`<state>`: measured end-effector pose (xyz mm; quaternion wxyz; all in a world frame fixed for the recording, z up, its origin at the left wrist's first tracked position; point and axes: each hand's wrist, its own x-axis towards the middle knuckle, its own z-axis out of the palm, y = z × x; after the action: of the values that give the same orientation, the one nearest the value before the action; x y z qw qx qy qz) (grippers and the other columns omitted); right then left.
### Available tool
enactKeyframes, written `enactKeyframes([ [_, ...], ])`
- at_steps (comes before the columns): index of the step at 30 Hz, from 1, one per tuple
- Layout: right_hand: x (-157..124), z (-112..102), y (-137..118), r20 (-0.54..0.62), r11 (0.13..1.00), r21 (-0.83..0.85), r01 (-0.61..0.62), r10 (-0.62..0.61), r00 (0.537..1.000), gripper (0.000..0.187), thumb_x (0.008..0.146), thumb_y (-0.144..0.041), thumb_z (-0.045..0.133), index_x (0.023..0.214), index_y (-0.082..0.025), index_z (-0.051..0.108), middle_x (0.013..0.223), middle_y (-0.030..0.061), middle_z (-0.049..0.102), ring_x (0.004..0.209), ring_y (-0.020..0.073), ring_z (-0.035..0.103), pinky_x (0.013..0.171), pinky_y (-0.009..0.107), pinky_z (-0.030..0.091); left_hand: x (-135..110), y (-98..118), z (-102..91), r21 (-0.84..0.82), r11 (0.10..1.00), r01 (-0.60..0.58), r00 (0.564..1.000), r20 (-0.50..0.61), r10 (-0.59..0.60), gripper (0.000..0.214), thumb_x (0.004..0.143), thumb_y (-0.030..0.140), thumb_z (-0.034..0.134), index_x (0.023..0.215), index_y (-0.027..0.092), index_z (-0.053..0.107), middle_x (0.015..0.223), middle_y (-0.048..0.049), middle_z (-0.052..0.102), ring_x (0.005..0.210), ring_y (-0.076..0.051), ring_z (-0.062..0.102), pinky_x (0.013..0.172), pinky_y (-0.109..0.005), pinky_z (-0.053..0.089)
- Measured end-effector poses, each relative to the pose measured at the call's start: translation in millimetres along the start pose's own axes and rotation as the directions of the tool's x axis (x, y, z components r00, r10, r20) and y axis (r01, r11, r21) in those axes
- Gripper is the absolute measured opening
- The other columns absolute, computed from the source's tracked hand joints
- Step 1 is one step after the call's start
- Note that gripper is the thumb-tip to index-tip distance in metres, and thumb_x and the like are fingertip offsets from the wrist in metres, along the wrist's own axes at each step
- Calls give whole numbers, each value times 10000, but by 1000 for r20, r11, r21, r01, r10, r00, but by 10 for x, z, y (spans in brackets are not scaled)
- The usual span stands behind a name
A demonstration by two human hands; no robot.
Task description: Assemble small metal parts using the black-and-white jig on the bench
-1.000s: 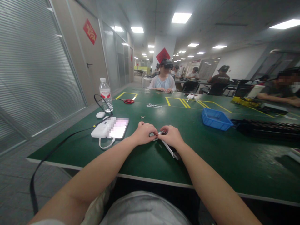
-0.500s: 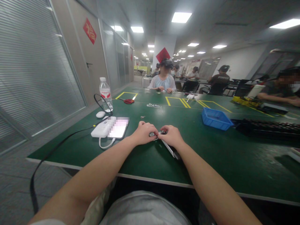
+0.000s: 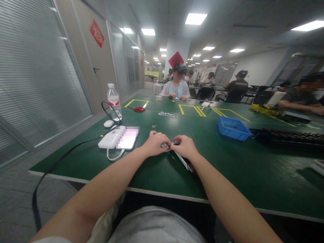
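My left hand (image 3: 155, 143) and my right hand (image 3: 185, 146) rest close together on the green table (image 3: 106, 162), both with fingers curled. Between them they pinch a small dark metal part (image 3: 170, 144); I cannot make out its shape. Under my right wrist lies a flat white and dark strip-like object (image 3: 184, 162). A phone with a lit screen (image 3: 128, 137) sits on a white power bank (image 3: 109, 140) just left of my left hand.
A water bottle (image 3: 113, 102), a white mouse-like object (image 3: 108, 124) and a black cable (image 3: 63, 152) lie at the left. Red scissors (image 3: 139, 109), a blue tray (image 3: 234, 128) and dark racks (image 3: 288, 137) sit farther off. Several people work at tables opposite and to the right.
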<state>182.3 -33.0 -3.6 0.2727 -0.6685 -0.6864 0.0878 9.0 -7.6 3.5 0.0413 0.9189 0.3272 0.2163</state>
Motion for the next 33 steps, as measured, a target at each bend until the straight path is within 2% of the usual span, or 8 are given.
enactKeyframes([
  [15, 7, -5, 13, 7, 1000, -26, -9, 9, 1000, 333, 611, -374, 636, 869, -174, 700, 882, 64, 662, 811, 181, 592, 712, 257, 426, -7, -16, 29, 5, 1000, -6, 1000, 11, 6, 144, 776, 301, 557, 877, 248, 644, 942, 13, 651, 946, -171, 530, 812, -355, 211],
  [33, 22, -5, 44, -7, 1000, -12, -26, 26, 1000, 338, 603, -374, 621, 864, -175, 700, 860, 65, 668, 783, 181, 597, 693, 259, 429, -2, -16, 3, -57, 997, -54, 998, 10, 54, 152, 780, 257, 552, 908, 240, 633, 958, 1, 656, 966, -186, 546, 830, -348, 252],
])
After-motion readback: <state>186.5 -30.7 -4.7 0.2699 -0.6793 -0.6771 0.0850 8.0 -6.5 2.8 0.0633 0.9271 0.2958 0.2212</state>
